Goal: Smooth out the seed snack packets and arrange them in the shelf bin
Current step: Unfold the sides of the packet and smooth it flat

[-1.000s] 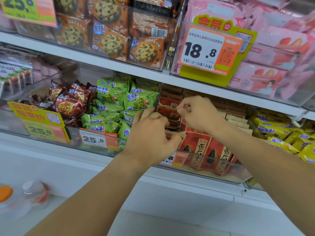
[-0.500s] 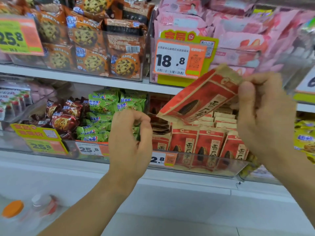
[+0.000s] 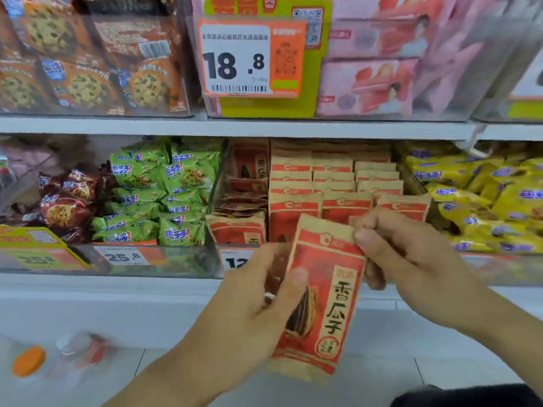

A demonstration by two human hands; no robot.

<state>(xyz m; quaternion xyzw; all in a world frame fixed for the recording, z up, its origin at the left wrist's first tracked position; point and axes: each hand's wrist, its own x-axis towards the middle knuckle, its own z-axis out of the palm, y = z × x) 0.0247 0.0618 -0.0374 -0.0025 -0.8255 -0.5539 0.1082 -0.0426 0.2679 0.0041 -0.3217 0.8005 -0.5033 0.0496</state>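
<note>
I hold one red and tan seed packet (image 3: 323, 292) upright in front of the shelf, below the bin. My left hand (image 3: 258, 304) grips its left edge with the thumb on the front. My right hand (image 3: 411, 254) pinches its top right corner. Behind it, the clear shelf bin (image 3: 493, 268) holds several more seed packets (image 3: 346, 183) standing in rows, with a loose, untidy pile (image 3: 244, 201) on the bin's left side.
Green snack bags (image 3: 164, 195) and brown ones (image 3: 67, 201) fill the bin to the left, yellow bags (image 3: 484, 198) the bin to the right. The upper shelf carries cookie packs (image 3: 88, 60), pink packs (image 3: 382, 69) and an 18.8 price tag (image 3: 249, 57). Bottles (image 3: 29, 361) stand low left.
My right hand lifted a packet out of the bin, then brought it down in front of the shelf. My left hand left the bin and took hold of the packet's left edge.
</note>
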